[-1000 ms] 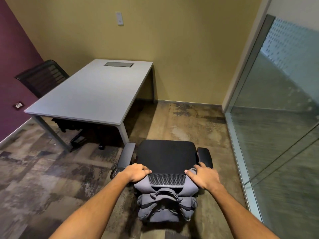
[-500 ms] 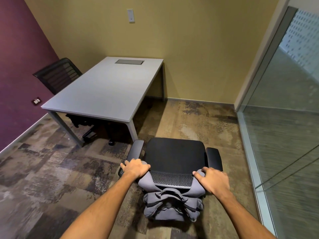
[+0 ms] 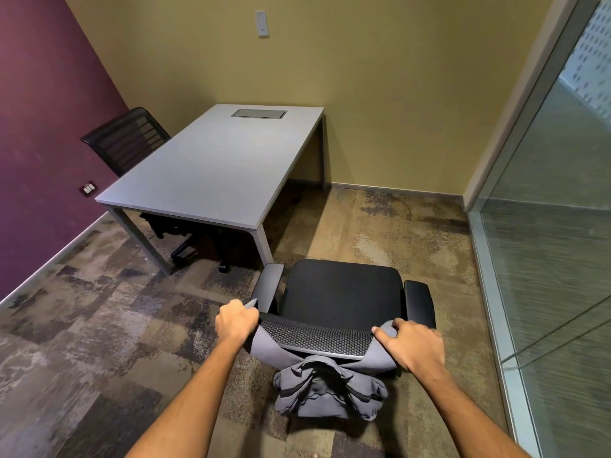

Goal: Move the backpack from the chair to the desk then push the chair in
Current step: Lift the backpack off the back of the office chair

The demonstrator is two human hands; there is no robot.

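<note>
A black office chair (image 3: 344, 289) stands just off the near right corner of the grey desk (image 3: 211, 170), seat bare and facing the desk. A grey backpack (image 3: 327, 395) hangs behind the chair's mesh backrest (image 3: 317, 337), its straps looped over both top corners. My left hand (image 3: 235, 322) is closed around the left strap at the backrest's left corner. On the right corner, my right hand (image 3: 411, 348) grips the other strap, fingers curled over it. Nothing lies on the desk top.
A second black chair (image 3: 127, 140) sits behind the desk against the purple wall (image 3: 39, 127), its wheeled base showing under the desk. A glass partition (image 3: 549, 226) runs along the right, close to the chair. Patterned carpet covers the floor.
My view has swung left, so desk and chair sit further right in frame. My left hand has slid to the outer left corner and closed tighter. The backpack still hangs behind the backrest.
</note>
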